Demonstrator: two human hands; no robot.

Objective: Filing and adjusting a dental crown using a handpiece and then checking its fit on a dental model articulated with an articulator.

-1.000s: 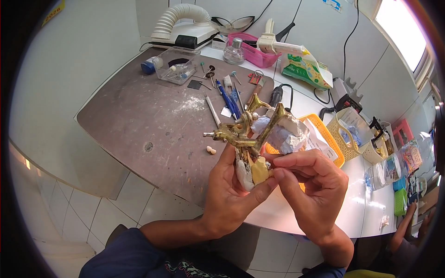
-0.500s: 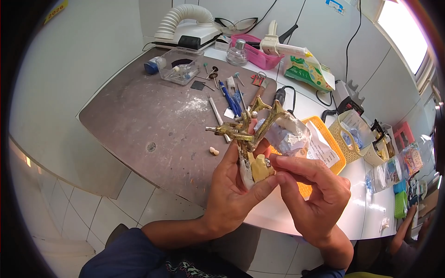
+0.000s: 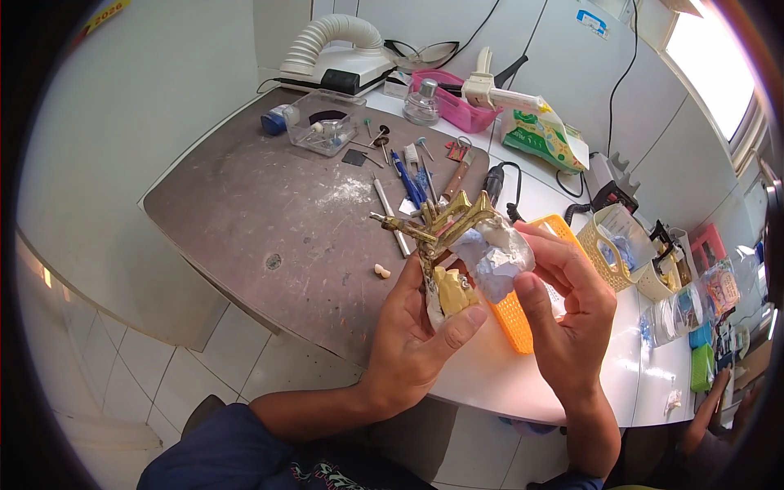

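Note:
A brass-coloured dental articulator [image 3: 441,229] is held up over the desk's front edge, its two halves spread apart. My left hand [image 3: 412,327] grips the half with a yellow tooth model [image 3: 452,292] set on white plaster; the thumb presses along its lower edge. A small metal-grey piece sits on the model's right side. The other half bears a white and pale blue plaster cast [image 3: 494,260]. My right hand [image 3: 569,306] has its thumb and fingers closed round that cast's right edge. A small cream tooth-shaped piece [image 3: 382,270] lies on the desk, left of my left hand.
Behind the articulator lie a blue pen-like tool [image 3: 407,181], a white-handled instrument [image 3: 390,216] and a handpiece [image 3: 493,184]. An orange basket [image 3: 514,325] stands partly behind my right hand. A clear box [image 3: 327,122] is at the back left. Another person's arm [image 3: 709,412] shows far right.
My right hand has left the yellow model's metal-grey piece, moved up and right, and taken hold of the white and blue cast. The left hand keeps its grip on the articulator.

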